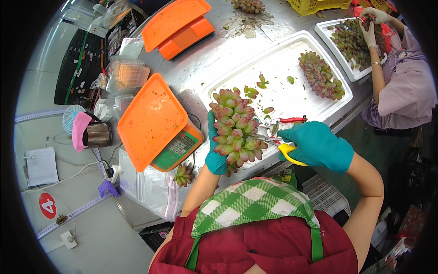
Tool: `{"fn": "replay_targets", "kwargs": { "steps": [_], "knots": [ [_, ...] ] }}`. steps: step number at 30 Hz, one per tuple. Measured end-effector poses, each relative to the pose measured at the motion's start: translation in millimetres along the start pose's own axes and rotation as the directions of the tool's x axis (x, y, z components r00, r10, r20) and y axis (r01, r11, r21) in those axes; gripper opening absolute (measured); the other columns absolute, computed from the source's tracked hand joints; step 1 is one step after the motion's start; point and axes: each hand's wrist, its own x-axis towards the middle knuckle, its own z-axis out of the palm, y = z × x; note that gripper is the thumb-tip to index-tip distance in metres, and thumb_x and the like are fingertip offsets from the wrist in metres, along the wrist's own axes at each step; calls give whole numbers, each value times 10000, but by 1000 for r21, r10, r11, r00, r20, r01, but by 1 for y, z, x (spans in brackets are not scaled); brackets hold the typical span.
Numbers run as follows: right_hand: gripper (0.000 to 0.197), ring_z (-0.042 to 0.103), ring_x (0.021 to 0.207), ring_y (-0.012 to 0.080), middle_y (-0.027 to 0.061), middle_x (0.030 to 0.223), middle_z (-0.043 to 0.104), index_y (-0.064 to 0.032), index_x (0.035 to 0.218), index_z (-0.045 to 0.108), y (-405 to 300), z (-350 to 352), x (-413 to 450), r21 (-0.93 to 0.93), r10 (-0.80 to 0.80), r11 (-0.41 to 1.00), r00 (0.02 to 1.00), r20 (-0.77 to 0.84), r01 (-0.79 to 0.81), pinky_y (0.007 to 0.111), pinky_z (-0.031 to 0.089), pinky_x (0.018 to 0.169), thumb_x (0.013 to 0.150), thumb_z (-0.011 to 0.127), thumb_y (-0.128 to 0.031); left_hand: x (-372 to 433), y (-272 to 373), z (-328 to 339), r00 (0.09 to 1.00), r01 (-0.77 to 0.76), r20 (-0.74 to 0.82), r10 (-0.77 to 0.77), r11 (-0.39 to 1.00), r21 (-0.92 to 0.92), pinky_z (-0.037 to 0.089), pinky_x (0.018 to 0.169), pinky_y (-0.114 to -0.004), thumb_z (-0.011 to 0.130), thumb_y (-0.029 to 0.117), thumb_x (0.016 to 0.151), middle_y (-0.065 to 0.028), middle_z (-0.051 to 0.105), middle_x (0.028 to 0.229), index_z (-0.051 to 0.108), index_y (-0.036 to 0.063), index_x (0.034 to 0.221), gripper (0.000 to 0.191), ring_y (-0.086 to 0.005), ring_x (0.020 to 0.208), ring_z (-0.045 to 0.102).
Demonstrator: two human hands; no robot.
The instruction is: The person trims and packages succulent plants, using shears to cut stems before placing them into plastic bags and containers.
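A large bunch of long green-and-pink grapes (pixel 236 126) is held up by my left hand (pixel 216 154), gloved in teal, over the near left side of a white foam tray (pixel 219 80). My right hand (pixel 316 145), also gloved, grips scissors (pixel 289 154) with a yellow handle. Their blades reach the right side of the bunch; the tips are hidden among the grapes. Just beyond them, red-handled pruning shears (pixel 291 120) lie on the tray. Loose grapes (pixel 251 91) and small scraps are scattered there, and a second bunch (pixel 321 76) rests at the tray's right end.
To the left stand an orange scale (pixel 154 123) and another orange scale (pixel 176 24). Plastic bags (pixel 154 191) and a small grape cluster (pixel 184 175) lie by the near edge. At right, a co-worker's gloved hands (pixel 369 32) handle grapes over another tray (pixel 359 73).
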Motion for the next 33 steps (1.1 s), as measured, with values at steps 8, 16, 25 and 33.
{"fn": "replay_targets", "kwargs": {
  "steps": [8,16,25,33],
  "knots": [
    [468,608,776,284,100,870,632,-118,1036,609,7,-7,11,145,19,988,977,213,-50,374,483,671,742,588,-482,-13,-11,-41,984,138,-128,-128,988,74,391,937,-445,266,567,865,-122,386,1289,303,111,1316,642,-287,1143,427],
    [453,607,710,280,131,853,638,-86,1067,605,9,-13,20,148,12,987,961,277,-55,341,468,633,758,607,-418,-4,1,-12,990,130,-57,-130,991,10,400,919,-456,272,580,854,-168,351,1316,269,102,1339,681,-303,1152,423],
    [443,607,717,273,135,846,638,-65,1024,623,9,-10,22,274,-48,962,972,230,-17,321,470,653,755,624,-417,-6,-2,-25,996,89,-15,-88,981,171,374,959,-438,353,362,918,-93,322,1339,262,106,1338,500,-253,1180,391],
    [434,605,708,269,101,816,638,-97,992,634,9,-2,13,253,2,967,993,122,-33,340,473,634,731,636,-444,-7,-2,-31,993,104,-70,-92,978,181,382,949,-442,301,393,924,-102,351,1316,277,101,1327,499,-264,1157,404]
  ]
}}
